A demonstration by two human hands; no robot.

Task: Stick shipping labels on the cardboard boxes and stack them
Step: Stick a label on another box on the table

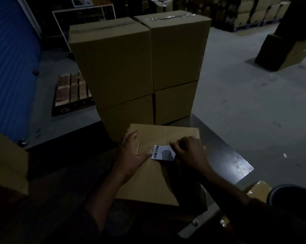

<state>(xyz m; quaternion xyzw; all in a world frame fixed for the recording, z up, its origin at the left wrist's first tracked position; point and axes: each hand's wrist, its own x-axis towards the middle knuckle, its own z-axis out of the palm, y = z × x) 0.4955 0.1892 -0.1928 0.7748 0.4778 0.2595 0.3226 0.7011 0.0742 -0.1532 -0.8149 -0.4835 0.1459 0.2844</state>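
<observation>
White barcoded shipping label (163,153) on cardboard box (154,176) top, text unreadable; left hand (131,152) fingers spread flat, right hand (189,150) fingertips pinching label's far edge.

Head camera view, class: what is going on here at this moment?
A person is fixing a white barcode label onto the top of a cardboard box in front of them. The left hand rests on the box with its thumb at the label's left edge, while the right hand works the label's right edge. Behind stand four stacked boxes, two high.
</observation>
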